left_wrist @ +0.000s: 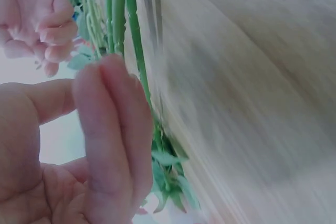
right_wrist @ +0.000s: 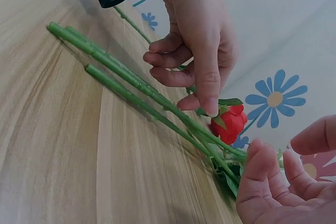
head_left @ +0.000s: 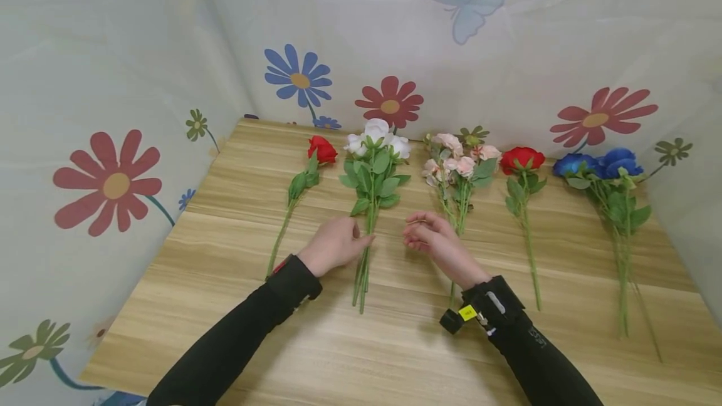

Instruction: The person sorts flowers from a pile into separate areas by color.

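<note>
A bunch of white roses (head_left: pixel 376 136) with green leaves lies on the wooden table in the head view, blooms towards the back. Its bare green stems (head_left: pixel 363 268) point to the front. Beside those stems is my left hand (head_left: pixel 335 246), fingers loosely bent, the fingertips right at the stems. The right wrist view shows this left hand (right_wrist: pixel 205 45) from across, with nothing gripped. My right hand (head_left: pixel 442 249) hovers between the white bunch and a bunch of pink flowers (head_left: pixel 465 166), fingers relaxed and holding nothing; it partly covers the pink bunch's stems.
A single red rose (head_left: pixel 323 150) lies left of the white bunch. Further right are another red rose (head_left: pixel 521 159) and blue roses (head_left: pixel 617 163) with long stems. A flower-printed cloth (head_left: pixel 479 74) hangs behind the wooden table (head_left: pixel 350 362).
</note>
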